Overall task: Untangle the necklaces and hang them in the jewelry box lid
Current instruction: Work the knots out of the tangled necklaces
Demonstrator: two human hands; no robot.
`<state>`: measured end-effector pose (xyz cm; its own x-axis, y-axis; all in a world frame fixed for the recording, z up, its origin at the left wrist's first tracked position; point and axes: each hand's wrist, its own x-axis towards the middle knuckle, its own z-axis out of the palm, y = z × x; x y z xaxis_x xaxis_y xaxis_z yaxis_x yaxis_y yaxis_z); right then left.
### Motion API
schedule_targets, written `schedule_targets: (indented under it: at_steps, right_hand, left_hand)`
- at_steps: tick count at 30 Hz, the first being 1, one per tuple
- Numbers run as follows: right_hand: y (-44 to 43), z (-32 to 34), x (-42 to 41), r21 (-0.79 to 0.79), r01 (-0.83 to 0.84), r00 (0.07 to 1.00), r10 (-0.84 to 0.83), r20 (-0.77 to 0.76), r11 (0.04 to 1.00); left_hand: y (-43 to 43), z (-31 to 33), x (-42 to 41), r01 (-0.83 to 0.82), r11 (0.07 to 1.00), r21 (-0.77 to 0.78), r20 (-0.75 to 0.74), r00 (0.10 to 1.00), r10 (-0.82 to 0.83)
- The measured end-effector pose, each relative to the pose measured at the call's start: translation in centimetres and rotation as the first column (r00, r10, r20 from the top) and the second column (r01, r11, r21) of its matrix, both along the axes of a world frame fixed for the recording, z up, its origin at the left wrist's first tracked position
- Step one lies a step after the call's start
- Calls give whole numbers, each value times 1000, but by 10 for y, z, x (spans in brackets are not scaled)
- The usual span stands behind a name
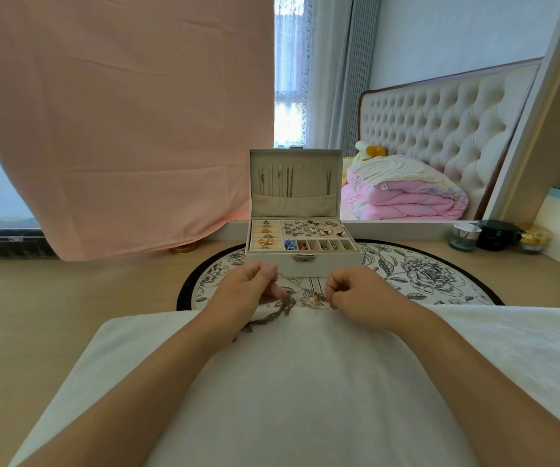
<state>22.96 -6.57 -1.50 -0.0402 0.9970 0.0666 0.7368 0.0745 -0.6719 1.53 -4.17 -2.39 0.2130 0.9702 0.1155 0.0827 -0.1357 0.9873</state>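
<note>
I am pinching one tangle of necklaces [292, 299] with my two hands: my left hand [251, 285] is gripping its darker chain end with curled fingers, and my right hand [356, 288] is nipping the pearl end. One jewelry box [325, 261] is standing open just beyond, with several fine chains hanging in its lid [309, 179], too thin to count. Three jars [497, 234] are sitting at the right. I am working over one white towel [305, 382] and one round floral mat [416, 274] on a wooden table [70, 298]. A pink cloth [120, 129] is hanging behind.
</note>
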Motion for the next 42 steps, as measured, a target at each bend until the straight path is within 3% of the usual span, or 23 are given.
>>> schedule_targets:
  at_steps: [2,4,8,12,16,22,25,28,31,34,38,42]
  right_hand:
    - [-1,0,-3,9,-7,998,6,55,1000]
    - [-4,1,-9,59,-41,998,39,39,997]
    - [-9,3,-25,-29,-246,948,234,-218,969]
    - [-3,-3,-24,-21,-121,936,107,-335,992]
    - [-1,-5,-16,-42,-103,873,71,-482,994]
    - [1,-3,-14,-19,-123,776,84,-625,992]
    - [2,-2,-14,-6,-105,743,74,-665,994]
    - [3,-2,-12,23,-67,791,67,-609,997]
    - [3,-3,-12,103,-89,902,124,-413,991]
    - [3,-7,-14,113,-97,955,124,-269,989]
    - [3,-4,-14,90,-38,960,61,-272,995]
    - [2,-2,-14,41,-37,938,48,-343,998]
  left_hand:
    - [-4,-2,5,79,994,-71,83,994,-73]
    - [-6,-4,8,130,991,-40,81,989,-127]
    - [-9,-1,10,150,987,51,34,988,-152]
    - [-6,-1,6,84,993,80,13,996,-86]
    - [4,-8,-2,58,992,114,-109,993,-45]
    - [3,-17,1,271,952,144,-434,882,-185]
    - [3,-16,2,279,941,191,-422,889,-178]
    - [3,-16,1,223,960,172,-300,940,-164]
    - [2,-15,3,212,959,188,-312,939,-146]
    - [0,-14,4,212,952,220,-349,929,-126]
    - [1,-16,3,215,935,283,-415,906,-83]
    - [1,-17,3,195,934,299,-387,920,-68]
